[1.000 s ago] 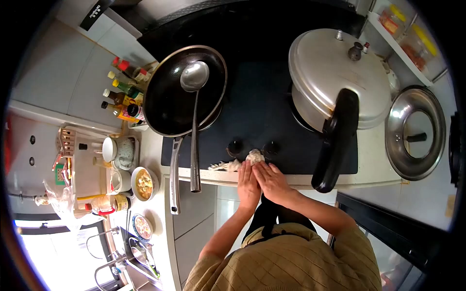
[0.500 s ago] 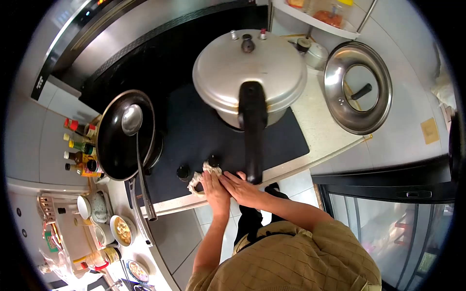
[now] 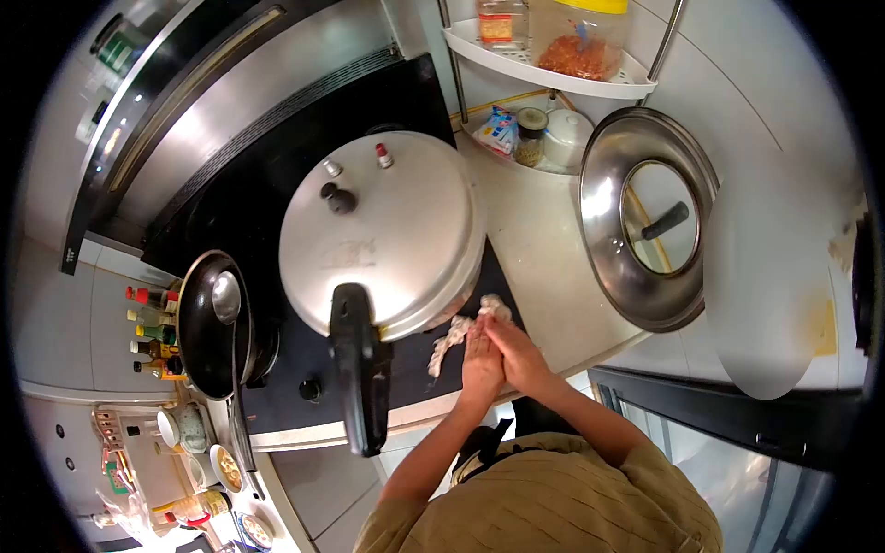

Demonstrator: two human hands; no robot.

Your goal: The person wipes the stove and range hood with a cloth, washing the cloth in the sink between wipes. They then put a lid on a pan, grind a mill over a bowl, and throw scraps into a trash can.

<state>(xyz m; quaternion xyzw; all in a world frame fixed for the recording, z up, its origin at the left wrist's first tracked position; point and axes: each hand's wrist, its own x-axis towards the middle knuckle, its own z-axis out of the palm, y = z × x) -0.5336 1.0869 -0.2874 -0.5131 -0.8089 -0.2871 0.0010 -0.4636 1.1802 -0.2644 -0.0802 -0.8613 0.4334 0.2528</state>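
A crumpled pale cloth point(image 3: 449, 345) lies on the dark stovetop, to the right of the pressure cooker point(image 3: 373, 230). My left hand point(image 3: 482, 362) presses on the cloth, its fingers straight and close together. Right beside it, my right hand point(image 3: 516, 350) also rests on the cloth, fingers stretched forward against the left hand. The cooker's long black handle point(image 3: 359, 378) points toward me, left of both hands. One black stove knob point(image 3: 310, 390) shows left of the handle.
A black wok point(image 3: 198, 323) with a metal ladle point(image 3: 226, 298) stands on the left. A large steel lid point(image 3: 608, 230) leans against the wall at the right. Corner shelves point(image 3: 553, 79) hold jars. Sauce bottles point(image 3: 152, 332) and bowls point(image 3: 226, 468) are at the far left.
Both hands and the cloth have moved right along the stovetop, from left of the cooker's handle to right of it. The view has shifted as well.
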